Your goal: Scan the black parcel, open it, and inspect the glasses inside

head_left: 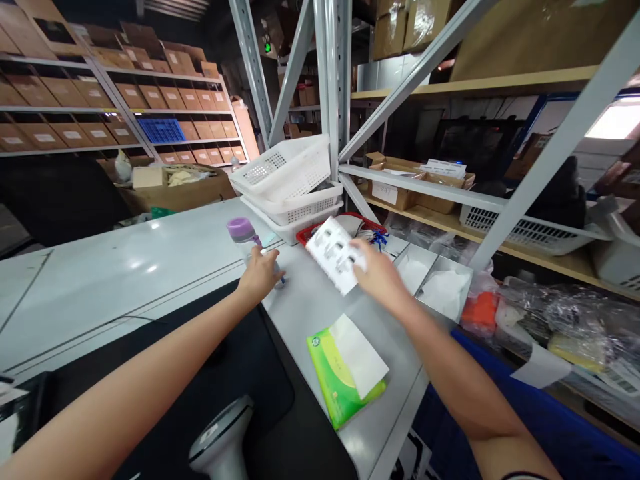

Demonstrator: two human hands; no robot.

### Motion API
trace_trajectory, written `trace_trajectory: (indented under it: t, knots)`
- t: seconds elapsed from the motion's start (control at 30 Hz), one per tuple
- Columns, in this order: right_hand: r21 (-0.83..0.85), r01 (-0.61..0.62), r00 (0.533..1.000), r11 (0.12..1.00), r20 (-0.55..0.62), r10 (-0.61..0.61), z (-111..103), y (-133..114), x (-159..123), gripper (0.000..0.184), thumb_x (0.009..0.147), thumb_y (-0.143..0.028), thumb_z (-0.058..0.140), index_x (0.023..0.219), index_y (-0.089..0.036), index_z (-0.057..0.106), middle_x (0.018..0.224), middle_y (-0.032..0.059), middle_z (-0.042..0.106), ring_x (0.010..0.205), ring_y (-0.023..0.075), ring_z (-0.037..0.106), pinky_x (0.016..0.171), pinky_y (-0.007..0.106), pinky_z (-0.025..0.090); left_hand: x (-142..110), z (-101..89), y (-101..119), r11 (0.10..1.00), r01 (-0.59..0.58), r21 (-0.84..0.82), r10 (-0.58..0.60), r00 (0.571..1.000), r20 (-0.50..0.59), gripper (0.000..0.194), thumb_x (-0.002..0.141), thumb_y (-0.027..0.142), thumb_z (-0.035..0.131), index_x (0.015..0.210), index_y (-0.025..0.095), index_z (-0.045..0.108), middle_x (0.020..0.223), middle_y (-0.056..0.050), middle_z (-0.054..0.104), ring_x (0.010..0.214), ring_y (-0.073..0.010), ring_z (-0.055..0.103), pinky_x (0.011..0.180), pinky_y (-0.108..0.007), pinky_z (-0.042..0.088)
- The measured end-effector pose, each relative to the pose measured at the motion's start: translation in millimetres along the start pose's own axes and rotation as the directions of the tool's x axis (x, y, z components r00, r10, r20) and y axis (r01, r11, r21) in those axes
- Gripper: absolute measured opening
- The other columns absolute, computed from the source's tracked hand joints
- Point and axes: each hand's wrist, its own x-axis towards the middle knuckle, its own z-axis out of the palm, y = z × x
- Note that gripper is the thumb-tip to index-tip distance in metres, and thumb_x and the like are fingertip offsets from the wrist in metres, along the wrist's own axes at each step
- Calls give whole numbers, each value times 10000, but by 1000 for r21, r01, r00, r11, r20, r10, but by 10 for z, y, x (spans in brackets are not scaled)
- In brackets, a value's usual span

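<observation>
The card (333, 253) is white with dark shapes in rows, the bottle lid (240, 229) purple. Green and yellow curves cover the packet (326, 380); the sheet (361, 357) is white. The white baskets (286, 175) bear a grid of small holes. The tray (303, 235) is red, the bench (310, 303) pale grey, the mat (270, 383) black.

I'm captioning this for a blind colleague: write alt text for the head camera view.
A person's right hand holds a blurred white card with dark markings above a pale table, while the left hand is near a purple-lidded bottle, its grip unclear. A green packet lies nearer the camera; stacked white baskets and shelves of cardboard boxes stand beyond.
</observation>
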Motion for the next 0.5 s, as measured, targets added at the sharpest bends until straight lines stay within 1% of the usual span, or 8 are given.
trace_trajectory:
  t: [0.07, 0.13, 0.23, 0.3, 0.37, 0.43, 0.47, 0.5]
  knots:
    - [12, -21, 969, 1000, -246, 23, -325, 155, 142, 448, 887, -122, 594, 1321, -231, 622, 1120, 55, 728, 991, 251, 696, 940, 351, 511, -19, -32, 46, 1000, 8, -14, -8, 1000, -25, 577, 911, 318, 662, 1436, 161, 483, 1472, -258, 302, 1216, -368, 600, 1044, -457, 508]
    - [49, -109, 933, 993, -339, 120, -524, 321, 362, 337, 917, -149, 570, 1237, -182, 671, 1002, 61, 742, 892, 222, 713, 957, 338, 510, -46, -76, 87, 1000, 2, -9, -2, 998, -57, 596, 924, 326, 651, 1469, 170, 465, 1526, -273, 249, 1296, -400, 554, 1049, -473, 506]
    - [75, -223, 934, 972, -269, 235, -555, 496, 683, 378, 1005, -240, 477, 1332, -119, 623, 908, 75, 741, 777, 191, 718, 857, 298, 545, -106, -137, 113, 994, -74, 74, 84, 986, -144, 609, 910, 330, 680, 1452, 126, 493, 1576, -313, 212, 1388, -473, 455, 1043, -531, 503]
    - [46, -245, 948, 969, -200, 249, -463, 536, 816, 397, 1018, -289, 473, 1326, -91, 627, 898, 90, 742, 781, 194, 719, 760, 270, 549, -173, -164, 100, 967, -190, 168, 226, 947, -228, 582, 903, 321, 692, 1413, 94, 528, 1581, -325, 255, 1424, -493, 407, 1077, -576, 471]
    - [-13, -272, 955, 962, -123, 269, -372, 534, 857, 338, 985, -305, 538, 1195, -94, 698, 839, 87, 737, 764, 198, 712, 711, 253, 536, -276, -185, 66, 892, -358, 277, 433, 851, -297, 508, 916, 287, 673, 1377, 104, 562, 1571, -299, 333, 1445, -458, 404, 1137, -582, 426]
    - [-100, -301, 953, 948, -77, 294, -338, 524, 817, 250, 935, -282, 594, 1039, -109, 741, 813, 96, 731, 790, 210, 710, 723, 250, 525, -424, -213, 18, 768, -515, 382, 632, 704, -323, 428, 935, 233, 636, 1353, 154, 586, 1546, -235, 424, 1441, -388, 442, 1185, -545, 400]
    - [-149, -314, 949, 938, -78, 306, -346, 526, 777, 229, 920, -274, 603, 994, -110, 745, 848, 115, 734, 843, 225, 711, 748, 256, 522, -514, -235, -11, 709, -569, 417, 700, 640, -317, 409, 941, 211, 620, 1348, 182, 591, 1530, -198, 463, 1437, -353, 458, 1201, -520, 396]
    - [-199, -329, 944, 923, -93, 316, -365, 532, 731, 229, 915, -276, 602, 978, -109, 745, 912, 142, 735, 916, 245, 708, 782, 265, 520, -611, -264, -44, 668, -603, 436, 740, 599, -305, 402, 944, 196, 607, 1346, 211, 592, 1517, -163, 490, 1438, -323, 464, 1212, -498, 394]
